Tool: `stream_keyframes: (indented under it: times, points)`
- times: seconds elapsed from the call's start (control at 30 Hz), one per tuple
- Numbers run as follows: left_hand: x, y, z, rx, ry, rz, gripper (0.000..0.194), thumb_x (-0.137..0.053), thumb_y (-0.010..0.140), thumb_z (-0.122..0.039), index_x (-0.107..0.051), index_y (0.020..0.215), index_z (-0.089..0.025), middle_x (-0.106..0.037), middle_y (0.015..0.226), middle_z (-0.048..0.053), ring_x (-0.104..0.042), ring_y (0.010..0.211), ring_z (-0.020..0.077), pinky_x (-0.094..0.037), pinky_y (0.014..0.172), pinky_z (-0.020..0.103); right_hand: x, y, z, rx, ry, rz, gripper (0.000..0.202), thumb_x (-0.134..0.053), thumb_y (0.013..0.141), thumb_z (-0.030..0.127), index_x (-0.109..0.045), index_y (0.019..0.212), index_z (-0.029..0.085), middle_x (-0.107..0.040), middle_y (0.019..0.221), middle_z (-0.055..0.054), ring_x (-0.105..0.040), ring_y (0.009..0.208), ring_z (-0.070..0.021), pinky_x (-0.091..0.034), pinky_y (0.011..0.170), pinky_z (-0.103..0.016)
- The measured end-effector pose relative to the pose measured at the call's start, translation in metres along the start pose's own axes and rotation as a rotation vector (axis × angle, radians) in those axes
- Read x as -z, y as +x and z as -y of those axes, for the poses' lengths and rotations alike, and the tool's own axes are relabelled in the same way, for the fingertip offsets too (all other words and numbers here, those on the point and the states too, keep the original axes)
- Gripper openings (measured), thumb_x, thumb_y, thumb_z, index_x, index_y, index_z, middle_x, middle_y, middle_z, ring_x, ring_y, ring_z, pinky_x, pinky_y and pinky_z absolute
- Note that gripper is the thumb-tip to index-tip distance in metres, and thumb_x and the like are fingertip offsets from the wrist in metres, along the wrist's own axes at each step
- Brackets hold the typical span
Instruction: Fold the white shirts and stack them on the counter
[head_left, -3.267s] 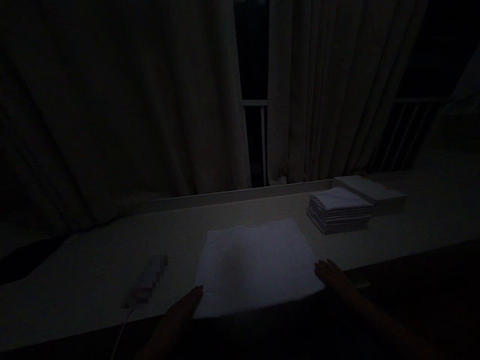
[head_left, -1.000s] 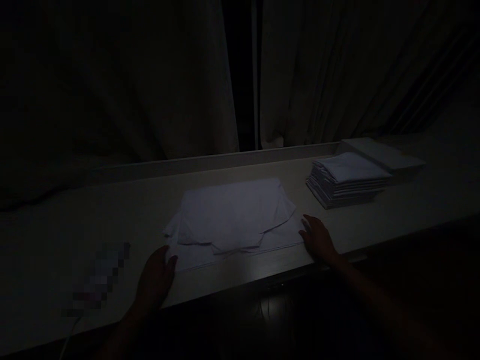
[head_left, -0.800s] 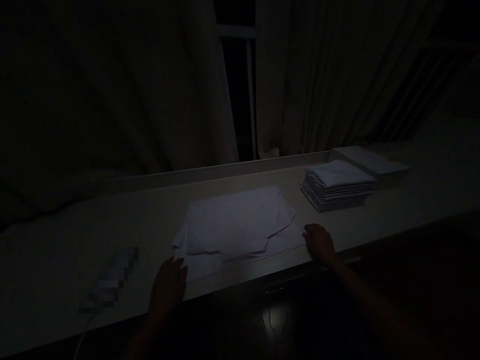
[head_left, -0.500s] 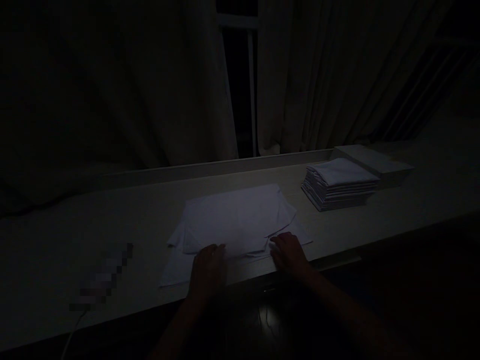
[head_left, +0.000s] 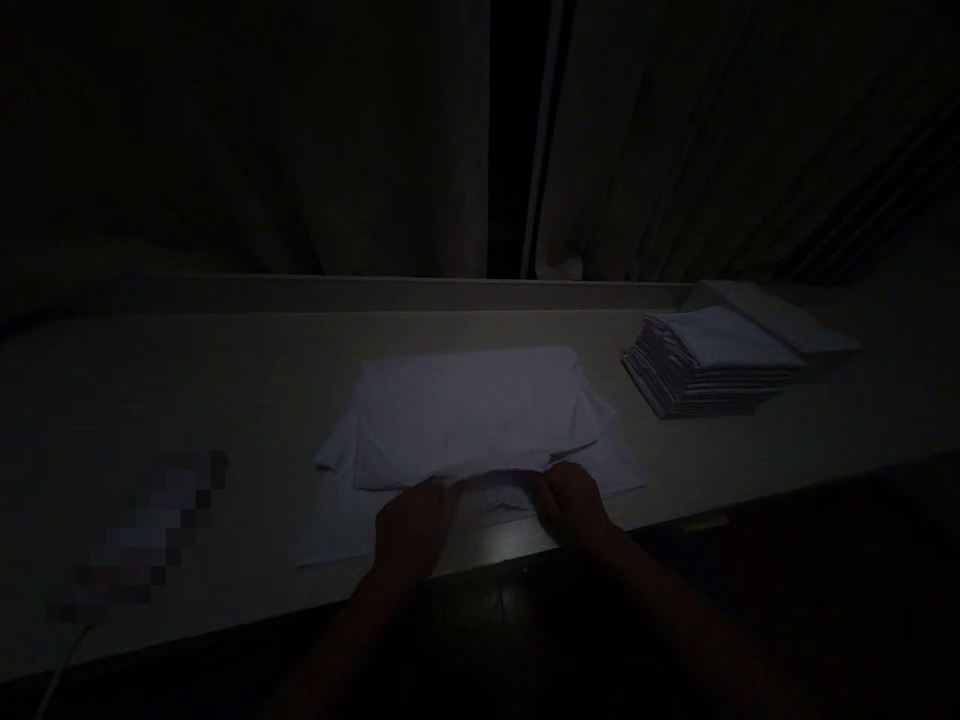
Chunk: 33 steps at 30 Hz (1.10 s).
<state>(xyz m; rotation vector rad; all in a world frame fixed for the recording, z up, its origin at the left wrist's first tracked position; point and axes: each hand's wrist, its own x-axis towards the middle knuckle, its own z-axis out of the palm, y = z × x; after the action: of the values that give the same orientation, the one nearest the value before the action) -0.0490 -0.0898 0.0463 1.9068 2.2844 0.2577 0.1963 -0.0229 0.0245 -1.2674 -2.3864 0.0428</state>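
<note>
A white cloth (head_left: 469, 410), partly folded over itself, lies on the pale tabletop (head_left: 255, 400) in dim light. My left hand (head_left: 416, 525) is closed on its near edge, left of the middle. On the same edge, further right, my right hand (head_left: 570, 500) pinches the cloth. Between the two hands the edge is slightly lifted, and lower layers of cloth spread out beneath at both sides.
A stack of folded white cloths (head_left: 712, 360) stands at the right, in front of a pale box (head_left: 787, 315). At the left lies a blurred-out object (head_left: 142, 530) with a cable. A low ledge and curtains run behind.
Both hands have closed on the cloth's near edge and raised it slightly between them. The view has shifted and turned a little.
</note>
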Motion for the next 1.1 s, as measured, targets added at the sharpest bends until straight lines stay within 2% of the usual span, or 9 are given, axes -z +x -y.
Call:
stream_keyframes:
  times: [0.13,0.23,0.33,0.43,0.57,0.67,0.87,1.0,1.1]
  points:
    - [-0.001,-0.007,-0.012,-0.209,-0.175,-0.022,0.046,-0.031,0.097,-0.047,-0.069,0.091,-0.022,-0.072,0.09,0.006,-0.065,0.084,0.0178,-0.047,0.074,0.03,0.003,0.0,0.015,0.138,0.171,0.004,0.03,-0.044,0.099,0.037,-0.067,0.099,0.018,-0.067,0.087,-0.009,-0.057,0.081,-0.021,-0.039,0.074,-0.034]
    - [-0.009,-0.015,-0.018,-0.443,-0.218,-0.123,0.033,-0.041,0.095,-0.037,-0.066,0.11,-0.021,-0.07,0.112,0.007,-0.062,0.104,0.0192,-0.048,0.09,0.034,0.006,-0.001,0.022,0.228,0.241,0.018,0.037,-0.055,0.093,0.042,-0.058,0.121,0.017,-0.067,0.108,-0.012,-0.057,0.095,-0.0246,-0.042,0.082,-0.038]
    - [-0.018,-0.019,-0.02,-0.521,-0.2,-0.214,0.031,-0.049,0.092,-0.032,-0.064,0.115,-0.018,-0.068,0.118,0.01,-0.061,0.108,0.0219,-0.049,0.093,0.038,0.006,-0.003,0.023,0.227,0.256,0.018,0.023,-0.055,0.093,0.033,-0.062,0.109,0.018,-0.067,0.102,-0.011,-0.057,0.093,-0.0241,-0.043,0.083,-0.039]
    - [-0.022,-0.019,-0.02,-0.528,-0.182,-0.253,0.025,-0.048,0.092,-0.024,-0.067,0.107,-0.018,-0.07,0.108,0.01,-0.063,0.1,0.0204,-0.051,0.089,0.037,0.003,-0.003,0.023,0.179,0.286,-0.032,0.015,-0.05,0.095,0.024,-0.064,0.096,0.018,-0.067,0.089,-0.009,-0.057,0.084,-0.0216,-0.044,0.08,-0.037]
    - [-0.026,-0.017,-0.02,-0.568,-0.14,-0.27,0.023,-0.048,0.09,-0.018,-0.068,0.101,-0.019,-0.07,0.101,0.009,-0.063,0.095,0.0202,-0.051,0.086,0.038,0.0,0.0,0.024,0.159,0.323,-0.119,0.015,-0.05,0.095,0.023,-0.064,0.096,0.019,-0.067,0.086,-0.008,-0.057,0.083,-0.0208,-0.046,0.078,-0.037]
    - [-0.029,-0.016,-0.02,-0.607,-0.112,-0.294,0.021,-0.051,0.089,-0.018,-0.068,0.1,-0.019,-0.069,0.109,0.009,-0.061,0.103,0.0227,-0.051,0.089,0.041,0.0,0.001,0.026,0.224,0.34,-0.153,0.014,-0.051,0.095,0.02,-0.064,0.101,0.019,-0.068,0.091,-0.008,-0.06,0.088,-0.0211,-0.047,0.083,-0.039]
    - [-0.023,-0.023,-0.024,-0.615,-0.164,-0.302,0.021,-0.053,0.09,-0.026,-0.067,0.104,-0.02,-0.068,0.116,0.009,-0.061,0.108,0.0228,-0.051,0.087,0.04,0.007,-0.006,0.03,0.386,0.326,-0.027,0.015,-0.055,0.092,0.021,-0.066,0.102,0.021,-0.069,0.1,-0.009,-0.061,0.097,-0.0224,-0.05,0.084,-0.04]
    - [-0.021,-0.032,-0.031,-0.628,-0.216,-0.357,0.017,-0.052,0.09,-0.023,-0.067,0.092,-0.019,-0.069,0.098,0.009,-0.064,0.093,0.0196,-0.053,0.08,0.036,0.013,-0.014,0.036,0.388,0.304,0.006,0.016,-0.054,0.092,0.02,-0.067,0.101,0.02,-0.069,0.098,-0.009,-0.061,0.094,-0.0217,-0.05,0.082,-0.039]
    - [-0.023,-0.039,-0.035,-0.663,-0.232,-0.421,0.017,-0.051,0.089,-0.02,-0.067,0.086,-0.019,-0.067,0.085,0.008,-0.064,0.085,0.0185,-0.053,0.077,0.035,0.018,-0.02,0.039,0.417,0.295,-0.035,0.013,-0.054,0.09,0.018,-0.067,0.093,0.02,-0.069,0.083,-0.006,-0.061,0.079,-0.0196,-0.049,0.072,-0.036]
